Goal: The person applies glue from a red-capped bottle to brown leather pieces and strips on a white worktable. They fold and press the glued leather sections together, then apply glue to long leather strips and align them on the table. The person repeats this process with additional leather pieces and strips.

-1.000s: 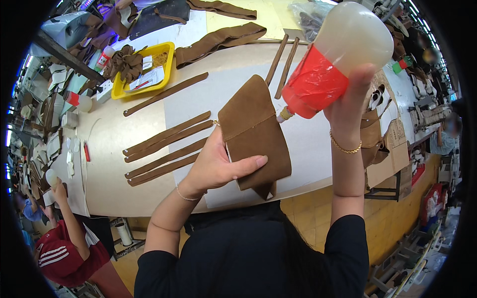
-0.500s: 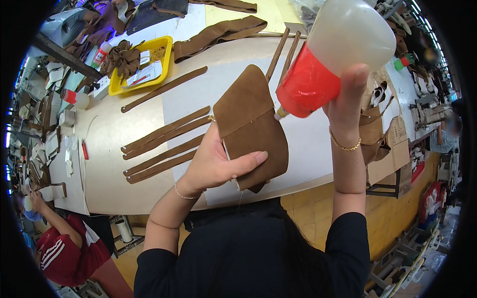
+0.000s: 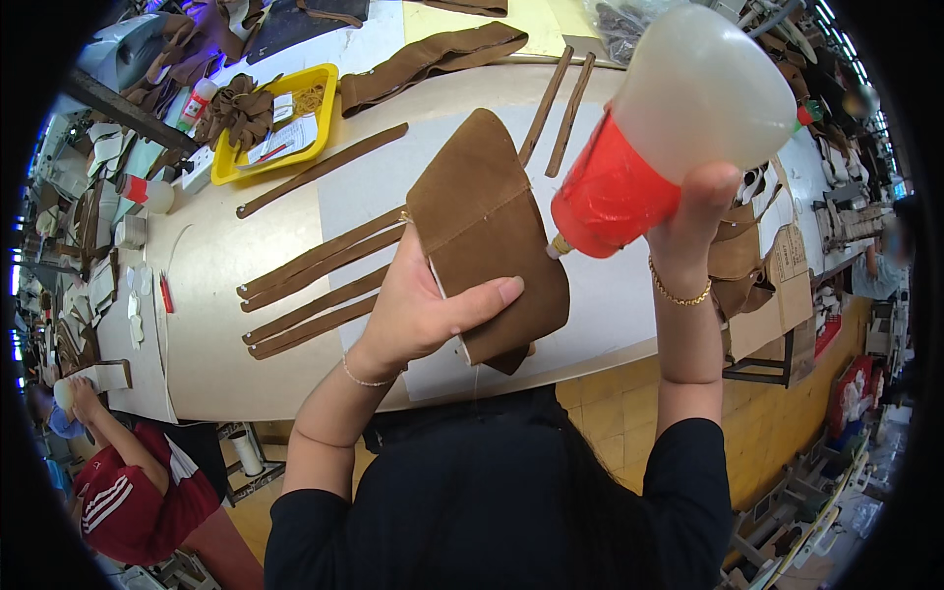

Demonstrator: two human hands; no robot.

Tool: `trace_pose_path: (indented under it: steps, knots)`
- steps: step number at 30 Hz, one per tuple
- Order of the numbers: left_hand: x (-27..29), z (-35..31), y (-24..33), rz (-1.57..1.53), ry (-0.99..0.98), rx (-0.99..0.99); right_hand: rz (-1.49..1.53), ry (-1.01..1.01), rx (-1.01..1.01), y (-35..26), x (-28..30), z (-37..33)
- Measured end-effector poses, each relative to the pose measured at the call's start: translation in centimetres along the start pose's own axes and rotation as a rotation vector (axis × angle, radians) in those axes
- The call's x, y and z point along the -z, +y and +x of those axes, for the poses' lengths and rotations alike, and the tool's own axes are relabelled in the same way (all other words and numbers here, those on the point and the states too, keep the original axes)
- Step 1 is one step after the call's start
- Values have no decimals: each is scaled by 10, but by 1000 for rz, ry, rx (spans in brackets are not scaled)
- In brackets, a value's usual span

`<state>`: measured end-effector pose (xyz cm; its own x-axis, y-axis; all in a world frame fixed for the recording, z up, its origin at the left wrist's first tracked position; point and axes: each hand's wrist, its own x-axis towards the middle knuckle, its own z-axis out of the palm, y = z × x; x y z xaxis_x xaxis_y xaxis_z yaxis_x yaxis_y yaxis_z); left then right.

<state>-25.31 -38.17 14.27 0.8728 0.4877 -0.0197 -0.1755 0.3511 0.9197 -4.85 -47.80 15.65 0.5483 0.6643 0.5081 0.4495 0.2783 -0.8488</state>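
A brown leather piece with a seam across it is gripped along its left edge by my left hand, thumb on top and fingers underneath. My right hand is wrapped round a squeeze bottle with a red band and a cloudy pale body. The bottle is tipped nozzle-down, its tip at the right edge of the leather piece; whether it touches cannot be made out. Several narrow brown straps lie on the table left of my left hand, and two more straps lie beyond the piece.
A yellow tray holds papers, a red pen and rubber bands. Behind it lies a wide brown strip. Brown pieces lie on cardboard at the right. Red-handled snips lie far left, near a co-worker in a red shirt.
The leather piece has shifted slightly left and away with my left hand. The bottle has moved a little right and nearer, its nozzle now lower along the piece's right edge.
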Motion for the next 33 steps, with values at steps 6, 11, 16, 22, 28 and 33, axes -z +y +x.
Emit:
trace_pose_path:
  steps: [6,11,16,22,28,33]
  knots:
    - [4,4,-7,4,58,-20,114,127,-60,0,-8,-19]
    - [13,12,-19,-259,149,63,428,164,-236,13,12,-14]
    - [18,14,-32,154,33,-68,467,248,-201,7,11,8]
    - [24,19,-27,346,-42,30,495,163,-91,16,8,20]
    - [17,8,-6,233,-116,126,316,39,52,13,-7,34]
    - [10,2,1,189,-139,141,276,-26,73,9,-14,41]
